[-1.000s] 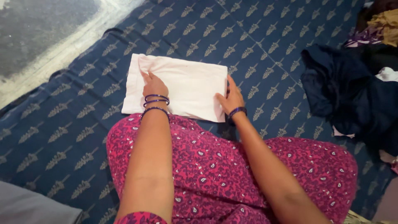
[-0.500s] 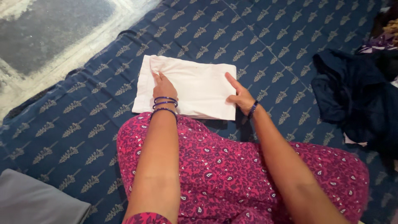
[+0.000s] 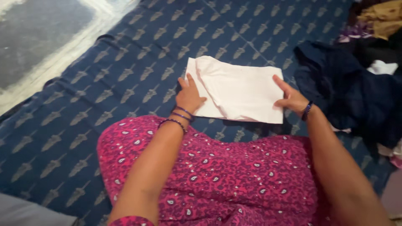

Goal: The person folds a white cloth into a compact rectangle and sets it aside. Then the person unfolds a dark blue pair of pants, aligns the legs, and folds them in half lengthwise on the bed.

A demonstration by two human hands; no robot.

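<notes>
The folded white cloth (image 3: 240, 92) is lying flat on the blue patterned sheet (image 3: 125, 62), just beyond the person's knees. The left hand (image 3: 189, 95) is resting open-palmed on its left edge, seemingly pinning the layers, while the right hand (image 3: 291, 98) is pinching the right edge, apparently keeping the fold squared. A heap of dark clothes (image 3: 356, 88) is sitting to the right.

A home is showing here: a patterned blue bedsheet (image 3: 125, 83) is covering the bed, with a heap of loose clothes (image 3: 360, 75) lying at its right edge.
</notes>
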